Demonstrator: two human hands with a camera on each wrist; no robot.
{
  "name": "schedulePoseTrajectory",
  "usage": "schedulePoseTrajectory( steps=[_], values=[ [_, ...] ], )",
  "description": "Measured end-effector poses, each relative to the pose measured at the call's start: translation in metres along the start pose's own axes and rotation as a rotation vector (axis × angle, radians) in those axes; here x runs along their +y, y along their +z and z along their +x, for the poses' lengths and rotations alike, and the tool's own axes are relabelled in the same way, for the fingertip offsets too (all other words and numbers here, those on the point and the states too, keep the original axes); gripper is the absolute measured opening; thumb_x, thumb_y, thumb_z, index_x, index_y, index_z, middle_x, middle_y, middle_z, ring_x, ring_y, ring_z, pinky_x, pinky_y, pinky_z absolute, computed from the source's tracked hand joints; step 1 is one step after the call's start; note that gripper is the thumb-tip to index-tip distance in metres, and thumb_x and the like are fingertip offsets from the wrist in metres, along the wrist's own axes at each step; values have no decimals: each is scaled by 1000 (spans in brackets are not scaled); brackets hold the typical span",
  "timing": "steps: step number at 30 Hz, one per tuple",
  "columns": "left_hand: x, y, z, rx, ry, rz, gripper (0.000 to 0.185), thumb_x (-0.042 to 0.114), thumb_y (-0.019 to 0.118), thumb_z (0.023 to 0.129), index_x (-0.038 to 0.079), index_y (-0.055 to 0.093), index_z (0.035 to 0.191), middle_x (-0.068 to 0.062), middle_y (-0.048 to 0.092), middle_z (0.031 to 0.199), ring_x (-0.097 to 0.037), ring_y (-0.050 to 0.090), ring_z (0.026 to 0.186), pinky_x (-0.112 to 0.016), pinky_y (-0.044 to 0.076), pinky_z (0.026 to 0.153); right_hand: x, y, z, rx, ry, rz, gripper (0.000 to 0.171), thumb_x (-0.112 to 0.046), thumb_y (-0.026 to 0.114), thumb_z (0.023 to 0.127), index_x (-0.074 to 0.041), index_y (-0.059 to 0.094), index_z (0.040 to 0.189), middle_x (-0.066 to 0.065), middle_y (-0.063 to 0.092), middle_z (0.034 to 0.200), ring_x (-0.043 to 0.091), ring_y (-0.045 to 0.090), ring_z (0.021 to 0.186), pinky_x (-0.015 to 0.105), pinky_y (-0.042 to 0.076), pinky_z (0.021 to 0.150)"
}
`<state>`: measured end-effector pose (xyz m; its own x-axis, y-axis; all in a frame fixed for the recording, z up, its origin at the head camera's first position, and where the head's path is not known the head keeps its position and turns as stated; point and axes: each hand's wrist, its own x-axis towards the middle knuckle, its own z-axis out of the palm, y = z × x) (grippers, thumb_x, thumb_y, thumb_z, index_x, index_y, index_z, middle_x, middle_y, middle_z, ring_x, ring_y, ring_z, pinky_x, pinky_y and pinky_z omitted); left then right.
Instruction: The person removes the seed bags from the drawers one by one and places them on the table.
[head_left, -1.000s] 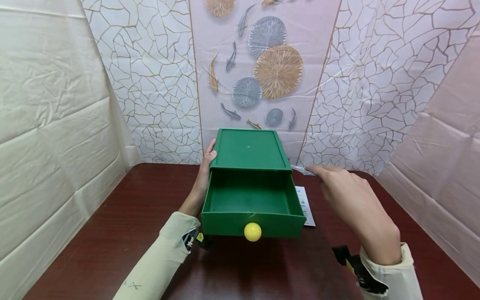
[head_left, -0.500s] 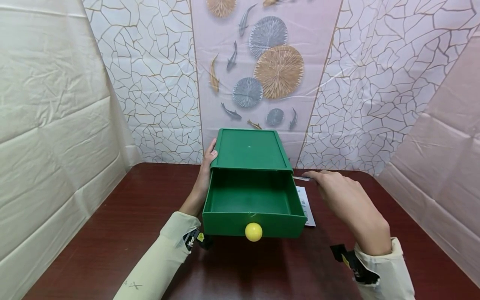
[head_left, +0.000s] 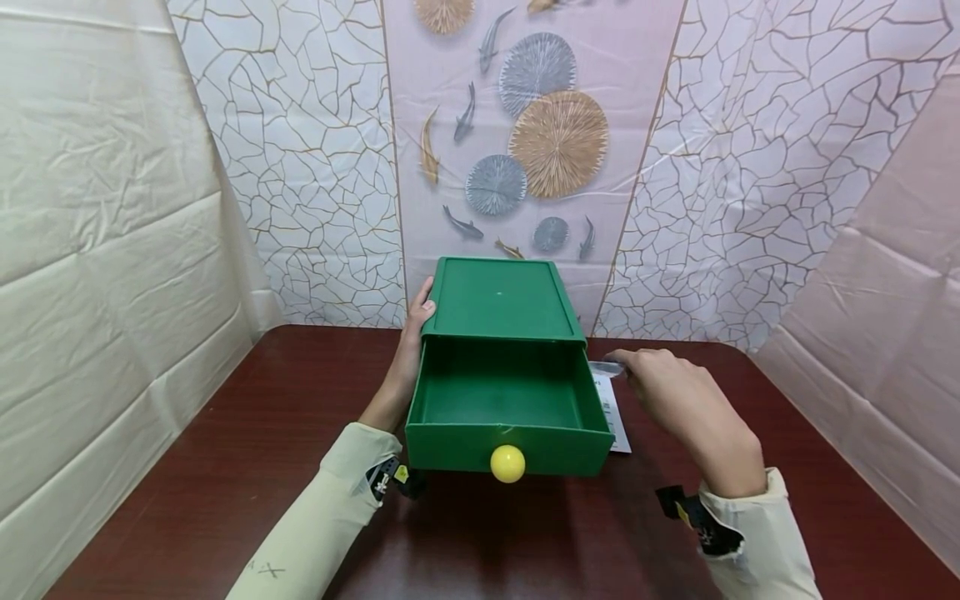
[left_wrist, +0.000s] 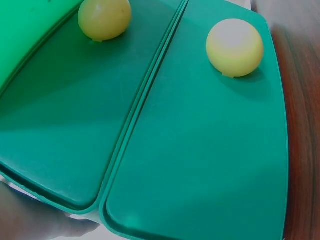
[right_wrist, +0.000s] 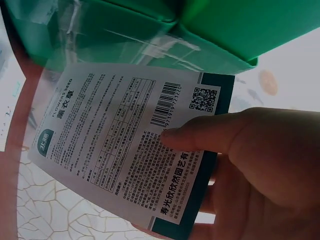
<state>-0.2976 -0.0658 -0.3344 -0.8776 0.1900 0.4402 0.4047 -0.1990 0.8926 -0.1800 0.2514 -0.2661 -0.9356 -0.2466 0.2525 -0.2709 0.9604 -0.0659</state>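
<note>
Fingers and thumb of the right hand [head_left: 684, 404] pinch a flat seed packet [right_wrist: 115, 135] by one end, the thumb lying across the printed label beside a barcode and a small square code. "FLOWERS SEED" and many lines of Chinese text show on it, and clear, shiny plastic spreads beyond the print. From the head view, the packet is just to the right of the green cabinet [head_left: 497, 298], at drawer height; whether the two touch cannot be told.

On the opposite side, the left hand [head_left: 407, 352] rests along the cabinet's left wall, with the thumb near the top edge and a fingertip reaching past it; the spacing of its other fingers cannot be told.

Pulled out toward the person, the top drawer [head_left: 450, 450] shows its green floor and has a round yellow knob [head_left: 507, 463] on its front. Below it, two more drawer fronts [left_wrist: 200, 145], each with a yellow knob, sit closed.

Beneath everything is a dark reddish-brown table [head_left: 225, 467]. A white printed sheet [head_left: 618, 427] lies on it, partly hidden by the drawer. Pale sleeves [head_left: 322, 508] cover both arms.
</note>
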Motion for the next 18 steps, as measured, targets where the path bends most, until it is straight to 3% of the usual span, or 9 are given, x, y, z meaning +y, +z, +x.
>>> schedulePoseTrajectory(
  steps=[10,12,16,18],
  values=[
    [0,-1,0,-8,1,-4,75,46,33,104,25,11,172,-2,13,176,-30,21,158,-64,22,121,-1,15,7,5,6,-21,37,4,63,94,-15,76,123,11,76,98,30,69,80,51,52,57],
    [5,0,-3,-21,5,-8,77,47,34,104,22,9,172,-5,10,177,-32,20,159,-64,21,122,-2,19,8,-9,6,-26,37,4,63,94,-15,76,124,12,76,101,32,70,83,51,52,58],
    [29,7,-15,-43,-2,-2,76,40,34,106,14,6,172,-12,6,177,-35,17,159,-60,23,122,-2,25,10,-61,16,-19,36,3,62,96,-14,75,125,12,75,102,32,70,85,52,54,61],
    [30,8,-14,-41,-3,-5,76,38,35,106,12,8,172,-14,7,177,-35,18,159,-58,24,122,0,27,10,-88,20,-11,33,2,63,97,-15,75,123,10,74,98,30,69,84,52,54,62]
  ],
)
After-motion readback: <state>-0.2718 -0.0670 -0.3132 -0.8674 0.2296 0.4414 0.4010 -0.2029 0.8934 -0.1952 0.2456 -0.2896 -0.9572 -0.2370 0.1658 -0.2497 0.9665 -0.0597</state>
